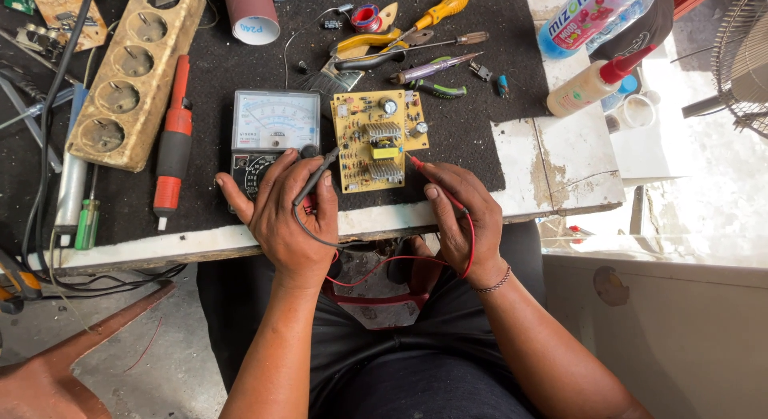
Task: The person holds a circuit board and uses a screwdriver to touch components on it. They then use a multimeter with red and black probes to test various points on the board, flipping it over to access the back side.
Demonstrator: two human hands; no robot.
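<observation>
Yellow circuit board w/ silver heatsinks, flat; black probe & red probe touching.

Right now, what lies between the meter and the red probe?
In the head view, the yellow circuit board lies between the meter and the red probe; the black probe touches its left edge.

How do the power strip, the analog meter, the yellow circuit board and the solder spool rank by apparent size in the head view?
1. Power strip, clearly the longest.
2. Analog meter and yellow circuit board: they look alike, and the left hand hides part of the meter, so I won't rank them.
3. Solder spool, the smallest.
</observation>
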